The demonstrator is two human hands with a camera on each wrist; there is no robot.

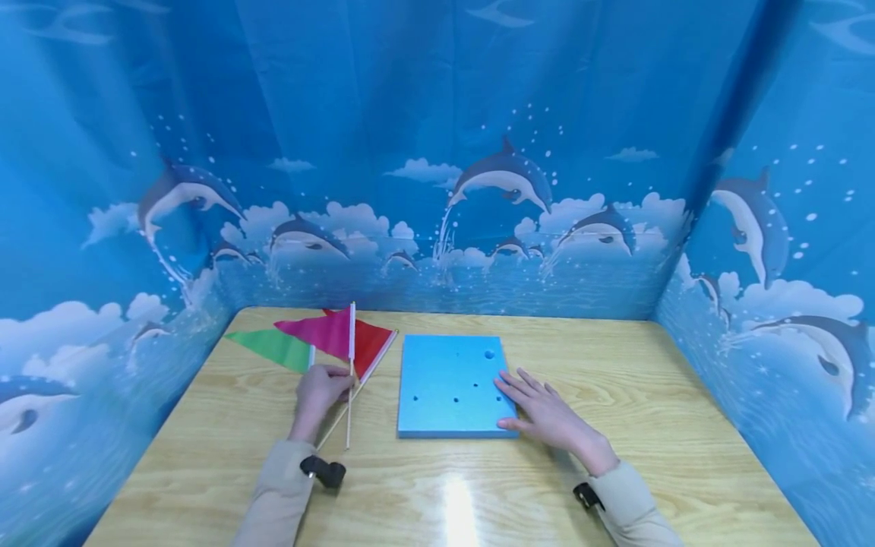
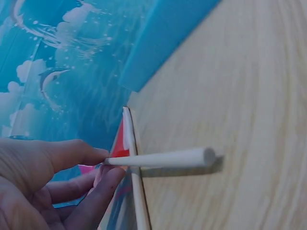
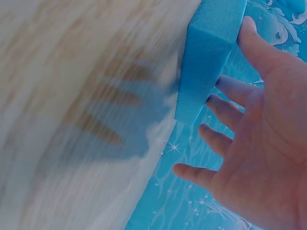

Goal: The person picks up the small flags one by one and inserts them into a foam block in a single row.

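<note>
My left hand [image 1: 320,395] pinches the thin stick of a magenta pennant flag [image 1: 328,333] between thumb and fingertips. In the left wrist view, the pale rounded end of that stick [image 2: 184,158] points away from the hand. A red flag [image 1: 372,340] lies behind it on a slanting stick, and a green flag [image 1: 276,348] spreads to the left, its stick mostly hidden by the hand. To the right is a square blue foam board [image 1: 437,365] with several holes in its top. My right hand [image 1: 550,418] has its fingers spread over the board's right edge.
The wood-grain table [image 1: 383,494] carries all of these things. A blue curtain printed with dolphins [image 1: 424,99] stands around its back and sides. Dark wrist devices [image 1: 326,471] are strapped over both sleeves.
</note>
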